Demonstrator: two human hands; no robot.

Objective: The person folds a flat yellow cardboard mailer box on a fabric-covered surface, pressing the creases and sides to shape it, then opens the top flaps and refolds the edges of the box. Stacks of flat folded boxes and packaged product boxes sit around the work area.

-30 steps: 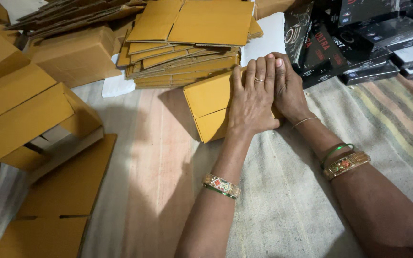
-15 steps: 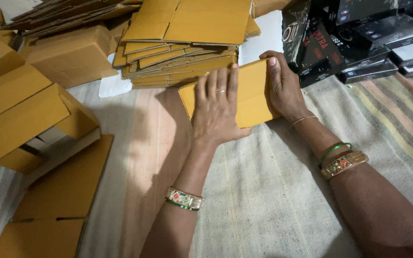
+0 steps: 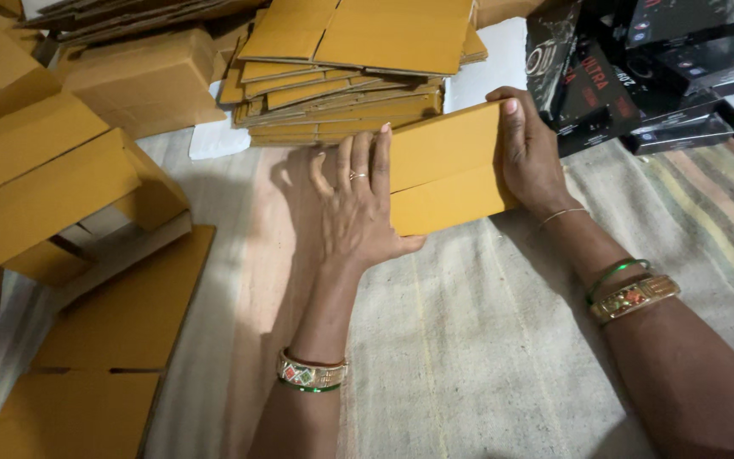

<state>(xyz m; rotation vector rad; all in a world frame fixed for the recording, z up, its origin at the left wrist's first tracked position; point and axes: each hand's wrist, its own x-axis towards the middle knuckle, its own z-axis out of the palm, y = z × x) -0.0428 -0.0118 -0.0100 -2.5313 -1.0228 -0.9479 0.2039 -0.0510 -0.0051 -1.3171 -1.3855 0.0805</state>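
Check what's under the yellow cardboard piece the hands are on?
The yellow cardboard piece lies on the striped woven mat, left hand and right hand at its ends. Whatever lies directly beneath it is covered.

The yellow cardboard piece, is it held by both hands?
Yes, the left hand presses flat on the left end of the yellow cardboard piece, while the right hand clasps its right edge.
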